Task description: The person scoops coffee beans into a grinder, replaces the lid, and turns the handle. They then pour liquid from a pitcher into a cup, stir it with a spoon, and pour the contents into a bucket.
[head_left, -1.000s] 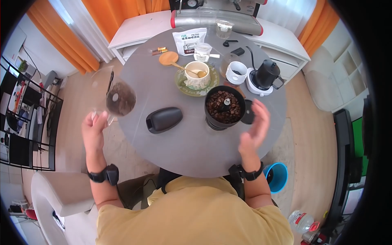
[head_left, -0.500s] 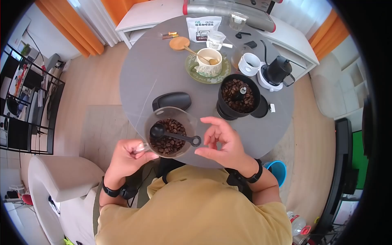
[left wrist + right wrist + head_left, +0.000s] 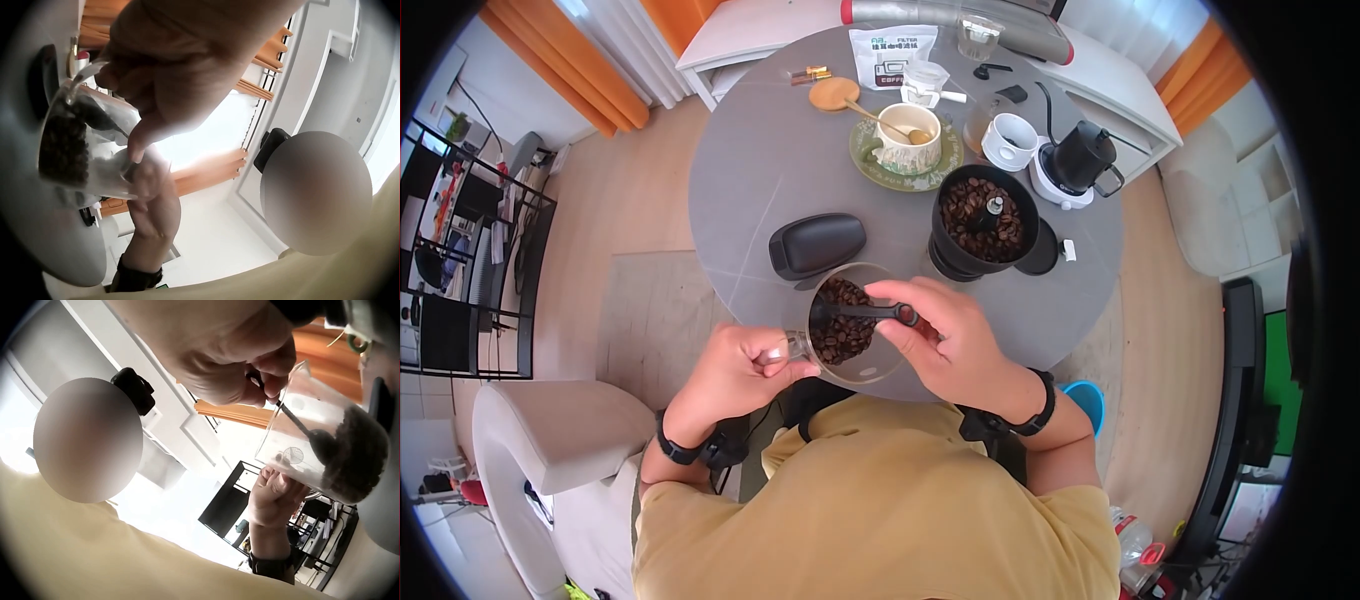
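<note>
A clear glass cup [image 3: 862,352] half full of coffee beans [image 3: 838,330] is held by its handle in my left hand [image 3: 772,358], at the near edge of the round grey table [image 3: 750,170]. A black scoop [image 3: 865,312] lies across the cup with its bowl in the beans. My right hand [image 3: 912,318] pinches the scoop's handle end. The left wrist view shows the cup [image 3: 69,150] under my left hand [image 3: 169,69]. In the right wrist view, my right hand [image 3: 237,362] holds the scoop [image 3: 312,440] inside the cup [image 3: 294,425].
A black grinder [image 3: 983,225] filled with beans stands just beyond the right hand, its round lid [image 3: 1040,250] beside it. A black oblong lid [image 3: 815,243] lies left of it. Further back are a cup on a green saucer [image 3: 908,135], a white cup [image 3: 1010,140] and a black kettle [image 3: 1080,160].
My left hand brought the cup down from the far left to the table's near edge. My right hand came in from beside the grinder and took hold of the scoop handle.
</note>
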A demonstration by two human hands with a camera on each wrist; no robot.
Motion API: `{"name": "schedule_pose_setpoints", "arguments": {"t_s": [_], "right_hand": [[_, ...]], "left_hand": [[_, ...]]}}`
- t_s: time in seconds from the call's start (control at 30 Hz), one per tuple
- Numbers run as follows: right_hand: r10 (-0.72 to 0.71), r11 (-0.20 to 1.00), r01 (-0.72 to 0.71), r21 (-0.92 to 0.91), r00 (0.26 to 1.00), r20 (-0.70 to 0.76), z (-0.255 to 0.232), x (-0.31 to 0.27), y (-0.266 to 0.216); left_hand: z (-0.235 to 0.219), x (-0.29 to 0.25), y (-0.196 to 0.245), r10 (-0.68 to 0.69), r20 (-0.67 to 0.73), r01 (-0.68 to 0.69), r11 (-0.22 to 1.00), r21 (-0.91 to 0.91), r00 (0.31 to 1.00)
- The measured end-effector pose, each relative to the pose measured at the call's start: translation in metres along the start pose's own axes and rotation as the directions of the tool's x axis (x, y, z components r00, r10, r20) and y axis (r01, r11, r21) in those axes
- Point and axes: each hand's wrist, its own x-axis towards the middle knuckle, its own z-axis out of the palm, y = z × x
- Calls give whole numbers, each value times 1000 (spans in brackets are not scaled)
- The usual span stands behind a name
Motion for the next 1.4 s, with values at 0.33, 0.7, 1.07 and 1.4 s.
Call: {"name": "schedule_pose_setpoints", "arguments": {"t_s": [0.33,0.7,1.07,1.4], "right_hand": [[-278,923,303,-236,951,133,-12,-16,14],[368,735,-325,595,928,52,-8,-23,22],[424,601,-263,755,905,-23,-1,-21,18],[365,809,-150,569,886,-285,31,-2,43]], "left_hand": [[-2,5,1,-57,-10,56,997,-48,998],[-7,3,-12,-74,-17,71,986,-153,997],[-18,-13,-37,-127,-54,103,940,-326,990],[-47,-42,-72,-200,-219,119,934,-336,955]]}}
